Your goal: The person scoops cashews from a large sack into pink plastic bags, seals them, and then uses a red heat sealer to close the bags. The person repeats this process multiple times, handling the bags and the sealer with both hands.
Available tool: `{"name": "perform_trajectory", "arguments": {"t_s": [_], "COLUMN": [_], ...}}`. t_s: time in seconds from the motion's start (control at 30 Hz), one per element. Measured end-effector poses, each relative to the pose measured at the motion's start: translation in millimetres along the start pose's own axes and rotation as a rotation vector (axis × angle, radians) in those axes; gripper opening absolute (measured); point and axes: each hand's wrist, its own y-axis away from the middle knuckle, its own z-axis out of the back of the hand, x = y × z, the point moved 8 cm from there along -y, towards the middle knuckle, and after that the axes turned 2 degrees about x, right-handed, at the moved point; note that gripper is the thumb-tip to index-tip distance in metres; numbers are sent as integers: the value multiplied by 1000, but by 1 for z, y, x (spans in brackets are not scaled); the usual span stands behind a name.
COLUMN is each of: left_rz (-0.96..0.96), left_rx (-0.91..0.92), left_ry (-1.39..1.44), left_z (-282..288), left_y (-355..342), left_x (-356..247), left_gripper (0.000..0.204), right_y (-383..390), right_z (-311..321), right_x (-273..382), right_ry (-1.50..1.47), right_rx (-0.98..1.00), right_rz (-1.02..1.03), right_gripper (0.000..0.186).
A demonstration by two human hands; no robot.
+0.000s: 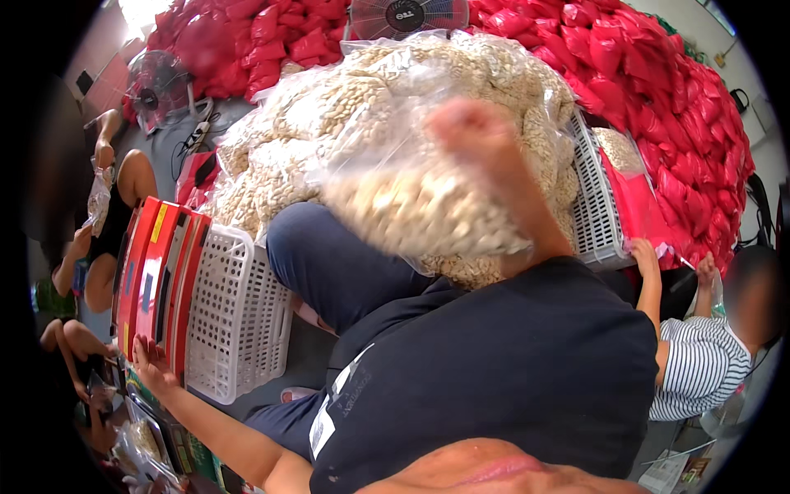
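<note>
My right hand (pixel 473 128) is closed round the gathered top of a clear plastic bag, holding it up in front of me. Pale, bean-like pieces (pixel 436 206) fill the bag's lower part; both hand and bag are smeared by motion. Behind it rises a big heap of similar clear bags (pixel 329 107). At the lower left my left hand (pixel 152 370) has its fingers stretched out against the near end of a red box-shaped machine (pixel 156 280). Nothing shows in that hand.
A white perforated basket (pixel 239 313) stands beside the red machine. Another basket (pixel 597 198) is at the right, near a person in a striped shirt (pixel 699 362) handling a red bag (pixel 638 210). Red packets (pixel 642 90) pile up behind. Two fans (pixel 152 90) and other people are around.
</note>
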Motion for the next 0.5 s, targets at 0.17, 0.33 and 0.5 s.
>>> {"name": "perform_trajectory", "arguments": {"t_s": [0.17, 0.33, 0.5], "left_rz": [64, 87, 73], "left_rx": [66, 138, 113], "left_ry": [-21, -26, -42], "left_z": [-9, -17, -18], "left_y": [-12, -13, 7], "left_x": [17, 27, 14], "left_gripper": [20, 20, 18], "right_y": [21, -8, 60], "right_z": [153, 217, 36], "right_x": [80, -10, -113], "right_ry": [753, 1743, 1256], "right_rx": [-621, -293, 870], "right_rz": [432, -251, -554], "right_gripper": [10, 26, 28]}}
